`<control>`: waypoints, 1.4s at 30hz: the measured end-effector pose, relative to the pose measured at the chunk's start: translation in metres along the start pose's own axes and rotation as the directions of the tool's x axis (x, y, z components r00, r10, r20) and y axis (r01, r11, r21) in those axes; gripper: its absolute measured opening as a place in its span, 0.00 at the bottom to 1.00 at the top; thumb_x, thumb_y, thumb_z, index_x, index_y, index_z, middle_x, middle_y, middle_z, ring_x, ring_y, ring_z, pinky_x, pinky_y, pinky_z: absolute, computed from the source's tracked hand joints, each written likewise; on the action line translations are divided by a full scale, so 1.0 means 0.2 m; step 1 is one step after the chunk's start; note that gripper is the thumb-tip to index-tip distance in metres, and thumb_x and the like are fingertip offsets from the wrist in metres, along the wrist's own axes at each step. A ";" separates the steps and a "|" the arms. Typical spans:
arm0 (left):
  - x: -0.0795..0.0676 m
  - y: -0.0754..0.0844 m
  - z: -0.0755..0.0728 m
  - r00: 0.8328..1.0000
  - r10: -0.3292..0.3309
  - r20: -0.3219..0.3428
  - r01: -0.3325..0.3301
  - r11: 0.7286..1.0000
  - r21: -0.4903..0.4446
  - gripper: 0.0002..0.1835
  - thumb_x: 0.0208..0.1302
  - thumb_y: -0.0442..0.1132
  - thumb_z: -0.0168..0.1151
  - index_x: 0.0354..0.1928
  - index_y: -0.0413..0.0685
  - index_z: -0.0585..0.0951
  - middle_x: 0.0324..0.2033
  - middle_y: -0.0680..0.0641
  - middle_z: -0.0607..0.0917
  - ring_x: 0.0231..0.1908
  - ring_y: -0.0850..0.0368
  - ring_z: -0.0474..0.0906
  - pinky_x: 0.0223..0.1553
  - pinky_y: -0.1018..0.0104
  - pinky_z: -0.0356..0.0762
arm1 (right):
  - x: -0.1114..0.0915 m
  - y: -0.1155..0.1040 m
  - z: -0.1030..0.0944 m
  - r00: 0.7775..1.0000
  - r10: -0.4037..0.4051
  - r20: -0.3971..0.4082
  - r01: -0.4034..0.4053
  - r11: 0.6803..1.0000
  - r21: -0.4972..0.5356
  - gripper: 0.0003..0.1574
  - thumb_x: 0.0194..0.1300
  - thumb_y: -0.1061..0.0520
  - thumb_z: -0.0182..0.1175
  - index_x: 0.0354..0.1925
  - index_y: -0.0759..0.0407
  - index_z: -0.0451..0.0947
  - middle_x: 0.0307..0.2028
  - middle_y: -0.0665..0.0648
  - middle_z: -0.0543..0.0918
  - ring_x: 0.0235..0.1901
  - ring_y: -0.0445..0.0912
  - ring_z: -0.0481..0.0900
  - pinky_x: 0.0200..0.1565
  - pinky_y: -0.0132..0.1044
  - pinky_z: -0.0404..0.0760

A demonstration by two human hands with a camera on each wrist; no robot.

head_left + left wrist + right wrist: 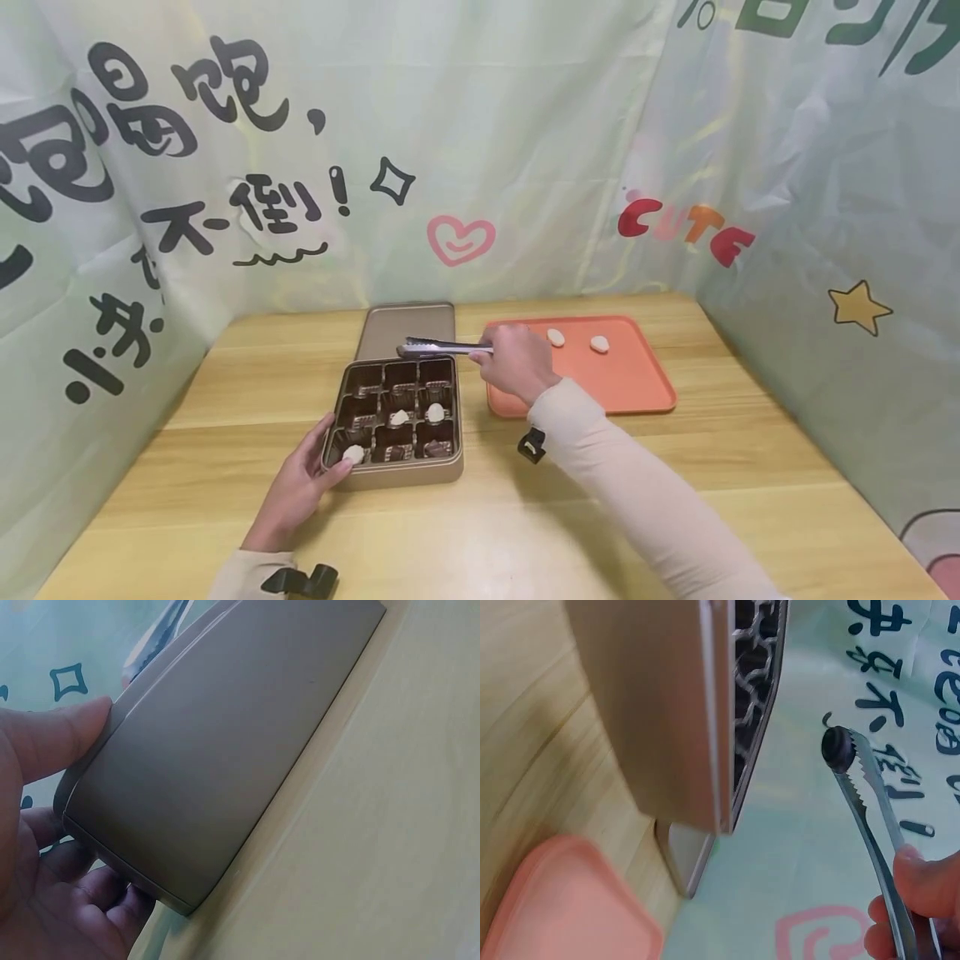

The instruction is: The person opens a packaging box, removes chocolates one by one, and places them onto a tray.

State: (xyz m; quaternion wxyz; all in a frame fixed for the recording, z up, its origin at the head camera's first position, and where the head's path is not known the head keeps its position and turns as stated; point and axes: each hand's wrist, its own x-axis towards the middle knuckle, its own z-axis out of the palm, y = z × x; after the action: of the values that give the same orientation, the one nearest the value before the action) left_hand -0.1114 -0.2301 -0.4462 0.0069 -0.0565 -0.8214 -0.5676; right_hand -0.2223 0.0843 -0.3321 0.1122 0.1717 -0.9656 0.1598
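My right hand holds metal tongs above the back edge of a brown tin box. Between the tong tips sits a dark round piece, seen in the right wrist view. My left hand grips the box's front left corner, thumb near the rim and fingers along the side. Inside the box is a dark divided insert; white pieces lie in the middle cell, the middle-right cell and the front left cell. Dark shapes show in other front cells, too small to tell.
An orange tray with two white pieces on it stands right of the box. Behind the box lies a flat brown lid. Printed cloth walls stand at the back and sides of the wooden table.
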 end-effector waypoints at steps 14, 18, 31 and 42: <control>0.01 0.01 0.00 1.000 0.009 0.006 -0.009 1.000 -0.015 0.45 0.65 0.36 0.63 0.75 0.37 0.47 0.72 0.31 0.50 0.68 0.31 0.51 0.59 0.73 0.60 | -0.06 0.23 -0.03 0.996 0.094 -0.003 -0.094 0.995 0.015 0.12 0.62 0.47 0.67 0.39 0.52 0.86 0.28 0.50 0.83 0.18 0.44 0.72 0.14 0.35 0.66; 0.02 0.02 0.01 1.000 0.025 0.007 -0.025 0.999 -0.033 0.45 0.65 0.36 0.63 0.75 0.37 0.46 0.72 0.30 0.51 0.68 0.31 0.52 0.57 0.75 0.62 | -0.08 0.31 -0.03 0.992 0.124 -0.002 -0.124 0.992 0.012 0.11 0.61 0.47 0.67 0.37 0.52 0.86 0.28 0.50 0.82 0.18 0.45 0.72 0.15 0.36 0.67; 0.01 0.02 0.01 1.000 0.025 -0.012 -0.025 1.000 -0.009 0.44 0.65 0.36 0.63 0.75 0.38 0.47 0.72 0.31 0.51 0.67 0.31 0.53 0.61 0.64 0.60 | -0.15 0.56 -0.03 0.977 0.214 -0.021 -0.214 0.977 0.014 0.12 0.63 0.46 0.65 0.37 0.52 0.87 0.26 0.51 0.82 0.19 0.46 0.72 0.18 0.38 0.67; 0.00 0.00 0.02 1.000 0.027 -0.004 -0.027 0.998 -0.061 0.44 0.65 0.32 0.62 0.75 0.36 0.47 0.72 0.29 0.50 0.68 0.30 0.51 0.56 0.81 0.60 | -0.23 0.72 -0.04 0.966 0.257 -0.035 -0.257 0.966 0.021 0.13 0.62 0.49 0.67 0.39 0.56 0.86 0.35 0.56 0.84 0.23 0.49 0.76 0.18 0.40 0.69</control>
State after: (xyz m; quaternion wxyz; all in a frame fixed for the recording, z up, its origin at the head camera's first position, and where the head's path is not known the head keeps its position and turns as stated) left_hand -0.1114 -0.2263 -0.4466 0.0141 -0.0668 -0.8028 -0.5923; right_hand -0.2310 0.2286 -0.3752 0.1072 0.0430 -0.9761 0.1839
